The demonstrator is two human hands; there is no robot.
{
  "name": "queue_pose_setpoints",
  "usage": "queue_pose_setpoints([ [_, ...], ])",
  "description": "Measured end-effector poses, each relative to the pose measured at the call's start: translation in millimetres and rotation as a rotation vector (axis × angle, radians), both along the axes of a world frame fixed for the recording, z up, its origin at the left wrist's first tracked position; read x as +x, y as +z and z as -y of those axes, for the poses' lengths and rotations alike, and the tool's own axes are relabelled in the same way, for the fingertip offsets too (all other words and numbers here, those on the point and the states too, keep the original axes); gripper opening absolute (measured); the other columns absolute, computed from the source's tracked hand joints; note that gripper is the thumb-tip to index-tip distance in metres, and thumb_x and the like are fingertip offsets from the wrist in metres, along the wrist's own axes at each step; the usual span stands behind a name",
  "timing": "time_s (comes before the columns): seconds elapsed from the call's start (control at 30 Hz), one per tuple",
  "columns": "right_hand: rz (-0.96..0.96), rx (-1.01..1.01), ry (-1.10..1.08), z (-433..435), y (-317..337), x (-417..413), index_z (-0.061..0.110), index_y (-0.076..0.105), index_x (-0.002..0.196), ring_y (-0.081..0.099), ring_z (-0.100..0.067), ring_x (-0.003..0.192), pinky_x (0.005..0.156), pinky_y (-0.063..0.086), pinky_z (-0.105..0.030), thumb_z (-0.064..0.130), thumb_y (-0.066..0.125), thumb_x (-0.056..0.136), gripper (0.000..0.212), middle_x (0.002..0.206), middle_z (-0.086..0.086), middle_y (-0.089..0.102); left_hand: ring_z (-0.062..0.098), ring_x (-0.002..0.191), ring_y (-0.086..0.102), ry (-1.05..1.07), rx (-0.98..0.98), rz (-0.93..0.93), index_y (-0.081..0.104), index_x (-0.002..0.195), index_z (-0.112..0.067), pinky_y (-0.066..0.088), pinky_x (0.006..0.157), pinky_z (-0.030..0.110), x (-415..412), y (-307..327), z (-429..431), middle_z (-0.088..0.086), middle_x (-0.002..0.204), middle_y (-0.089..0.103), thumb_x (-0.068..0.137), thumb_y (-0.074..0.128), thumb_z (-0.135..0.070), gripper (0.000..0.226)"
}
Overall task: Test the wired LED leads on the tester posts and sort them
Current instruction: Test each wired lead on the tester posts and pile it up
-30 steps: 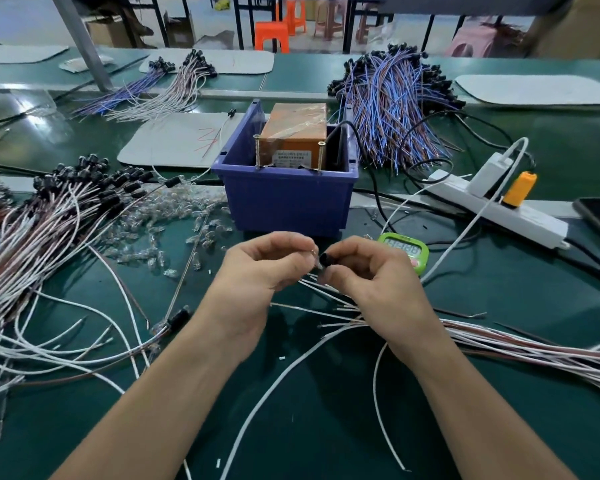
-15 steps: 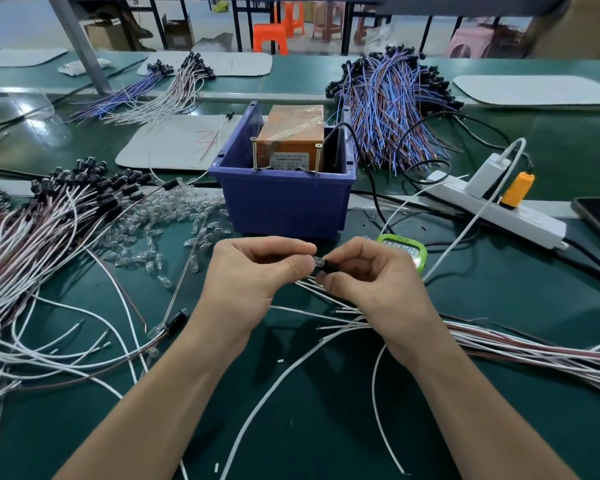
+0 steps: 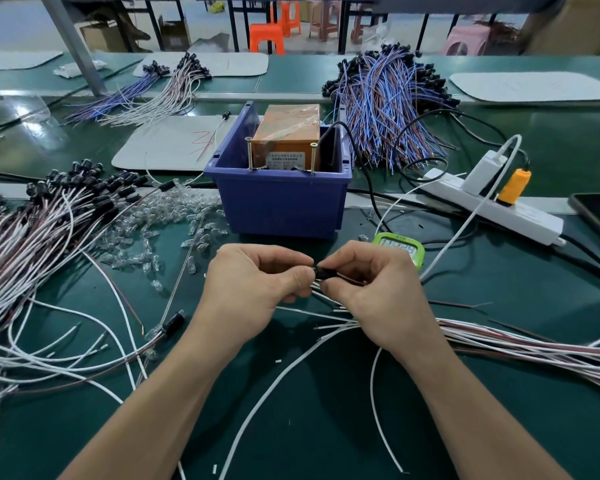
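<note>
- Your left hand [image 3: 257,282] is bare from fingertips to wrist, and its knuckles show as soft ridges.
- Your right hand [image 3: 371,289] is bare too, with faint tendon lines running across its back.
- Your left forearm [image 3: 174,403] is uncovered all the way to the picture's lower edge.
- Your right forearm [image 3: 465,403] is equally uncovered; whatever sleeves you wear lie outside the view.

The green worktop [image 3: 326,427] carries a blue bin [image 3: 278,202], a green timer [image 3: 400,251] beside it, a white power strip [image 3: 534,220], loose clear bulbs [image 3: 160,216] (probably LEDs) and wire bundles [image 3: 32,244] at left.
</note>
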State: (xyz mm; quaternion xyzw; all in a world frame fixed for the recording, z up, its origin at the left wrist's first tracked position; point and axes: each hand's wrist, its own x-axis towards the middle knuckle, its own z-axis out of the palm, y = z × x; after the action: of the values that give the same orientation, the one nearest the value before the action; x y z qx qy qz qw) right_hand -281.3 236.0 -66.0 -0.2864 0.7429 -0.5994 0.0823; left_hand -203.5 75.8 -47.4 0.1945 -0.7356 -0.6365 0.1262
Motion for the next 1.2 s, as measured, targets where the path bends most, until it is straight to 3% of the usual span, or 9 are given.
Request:
queue_pose_setpoints([
  [0.23, -0.084, 0.049, -0.020, -3, 1, 1, 0.027, 0.078, 0.082, 0.072, -0.008, 0.068, 0.060, 0.050, -0.014, 0.003, 0.081, 0.078, 0.025, 0.074, 0.011, 0.075, 0.018, 0.063, 0.074, -0.064, 0.052, 0.016, 0.083, 0.078, -0.018, 0.055, 0.059, 0.021, 0, -2, -1, 0.012, 0.070, 0.076, 0.079, 0.082, 0.000, 0.018],
  [0.63, -0.044, 0.015, 0.005, -6, 2, 3, 0.024, 0.079, 0.081, 0.072, -0.015, 0.064, 0.059, 0.058, -0.029, -0.002, 0.084, 0.075, 0.027, 0.073, 0.005, 0.076, 0.017, 0.060, 0.070, -0.144, 0.096, -0.008, 0.083, 0.073, -0.019, 0.054, 0.057, 0.022, 2, -2, -2, 0.015, 0.067, 0.074, 0.072, 0.086, 0.001, 0.020],
  [0.87, 0.045, -0.079, 0.151, -9, 6, 5, 0.015, 0.080, 0.085, 0.077, -0.020, 0.073, 0.067, 0.060, -0.029, 0.001, 0.085, 0.074, 0.019, 0.080, -0.001, 0.079, 0.014, 0.054, 0.067, -0.304, 0.270, 0.067, 0.078, 0.063, -0.017, 0.051, 0.053, 0.020, 2, 3, 9, 0.011, 0.063, 0.071, 0.046, 0.095, -0.019, 0.024],
  [1.03, 0.037, -0.083, 0.183, -7, 5, 6, 0.012, 0.080, 0.083, 0.077, -0.020, 0.075, 0.069, 0.059, -0.026, -0.005, 0.086, 0.072, 0.021, 0.080, -0.001, 0.079, 0.012, 0.051, 0.063, -0.367, 0.275, 0.058, 0.075, 0.059, -0.017, 0.050, 0.052, 0.019, 5, 1, 10, 0.008, 0.060, 0.070, 0.037, 0.099, -0.004, 0.036],
  [1.1, 0.065, -0.106, 0.186, -7, 5, 6, 0.010, 0.079, 0.083, 0.077, -0.020, 0.075, 0.069, 0.059, -0.025, -0.007, 0.085, 0.072, 0.021, 0.081, -0.002, 0.079, 0.012, 0.051, 0.064, -0.346, 0.272, 0.041, 0.075, 0.059, -0.018, 0.051, 0.053, 0.019, 5, -1, 9, 0.007, 0.060, 0.070, 0.050, 0.093, 0.001, 0.027],
  [1.2, 0.090, -0.114, 0.164, -7, 7, 7, 0.009, 0.078, 0.083, 0.076, -0.018, 0.072, 0.066, 0.057, -0.025, -0.007, 0.084, 0.073, 0.020, 0.079, -0.004, 0.078, 0.014, 0.053, 0.065, -0.312, 0.283, 0.027, 0.077, 0.062, -0.017, 0.053, 0.055, 0.021, 4, 1, 7, 0.009, 0.062, 0.070, 0.054, 0.093, -0.014, 0.018],
])
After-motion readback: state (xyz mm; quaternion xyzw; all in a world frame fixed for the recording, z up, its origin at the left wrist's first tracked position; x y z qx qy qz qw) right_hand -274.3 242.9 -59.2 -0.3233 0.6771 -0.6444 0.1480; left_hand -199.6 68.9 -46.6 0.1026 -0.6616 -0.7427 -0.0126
